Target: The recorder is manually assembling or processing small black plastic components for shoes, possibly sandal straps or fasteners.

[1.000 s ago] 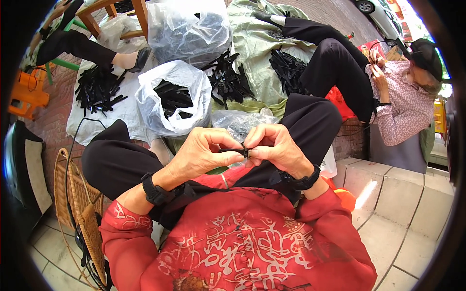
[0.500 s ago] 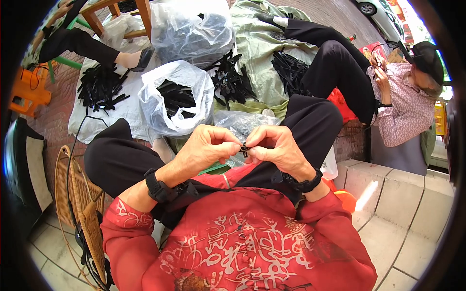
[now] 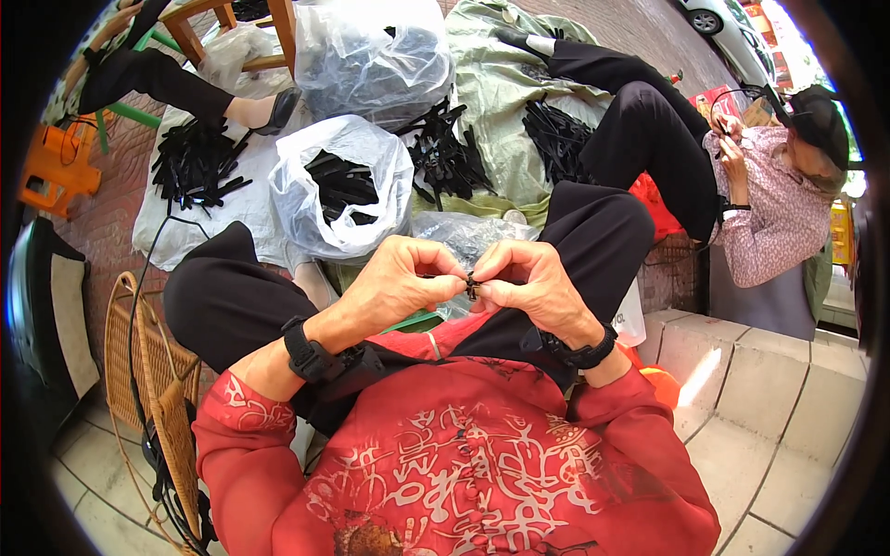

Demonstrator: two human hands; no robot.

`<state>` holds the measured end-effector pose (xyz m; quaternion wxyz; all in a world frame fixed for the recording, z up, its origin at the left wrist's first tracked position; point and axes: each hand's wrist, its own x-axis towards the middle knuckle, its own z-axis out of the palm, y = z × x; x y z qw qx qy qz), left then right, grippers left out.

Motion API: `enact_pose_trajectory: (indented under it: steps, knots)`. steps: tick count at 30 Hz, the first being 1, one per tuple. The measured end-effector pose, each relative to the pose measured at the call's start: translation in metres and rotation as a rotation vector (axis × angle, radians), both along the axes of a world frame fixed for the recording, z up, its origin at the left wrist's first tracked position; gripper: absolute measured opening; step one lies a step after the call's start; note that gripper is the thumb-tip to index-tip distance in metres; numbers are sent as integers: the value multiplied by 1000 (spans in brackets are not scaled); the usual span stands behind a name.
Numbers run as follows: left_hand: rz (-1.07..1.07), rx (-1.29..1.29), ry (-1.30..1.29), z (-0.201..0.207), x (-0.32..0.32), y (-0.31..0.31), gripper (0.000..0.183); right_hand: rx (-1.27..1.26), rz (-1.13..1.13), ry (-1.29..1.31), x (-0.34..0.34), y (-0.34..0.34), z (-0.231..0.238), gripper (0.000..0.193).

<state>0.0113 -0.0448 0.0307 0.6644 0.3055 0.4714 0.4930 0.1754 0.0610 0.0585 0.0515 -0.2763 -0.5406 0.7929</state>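
My left hand (image 3: 400, 278) and my right hand (image 3: 528, 283) meet in front of my chest, above my lap. Both pinch one small black plastic piece (image 3: 471, 284) between thumbs and fingertips; most of it is hidden by my fingers. Each wrist wears a black band. Just beyond my hands lies a clear plastic bag (image 3: 468, 236) between my knees. Further out stands an open white plastic bag (image 3: 348, 185) holding black plastic strips.
Heaps of black strips (image 3: 195, 162) lie on white sheeting at the left and on a green cloth (image 3: 505, 102). A big clear sack (image 3: 371, 56) stands at the back. A seated person (image 3: 760, 204) works at the right. A wicker chair (image 3: 148, 389) is at my left, an orange stool (image 3: 60, 167) beyond.
My hands stay together on the small black piece, with only slight finger shifts. The view has tilted a little.
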Motion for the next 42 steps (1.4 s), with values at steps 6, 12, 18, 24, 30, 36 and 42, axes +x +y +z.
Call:
enact_pose_trajectory:
  steps: [6,12,18,24,30,36,42]
  knots:
    - [-2,-16,-37,-3,-2,1,10,-15,-13,3,0,-1,-3,10]
    - [30,-12,23,-5,0,0,8,93,-16,-2,-1,-3,-5,11]
    - [42,13,111,-12,8,-1,10,145,-25,-20,0,-4,-8,10]
    - [62,42,108,-11,11,-1,12,194,-26,-96,-3,-4,-7,9]
    - [79,66,250,-12,14,-2,15,293,-67,-61,-3,-7,-19,7]
    - [100,89,268,-11,16,-4,15,305,-80,-57,-1,-8,-21,9]
    - [89,100,142,-16,16,-4,15,188,-67,-140,1,-6,-6,15]
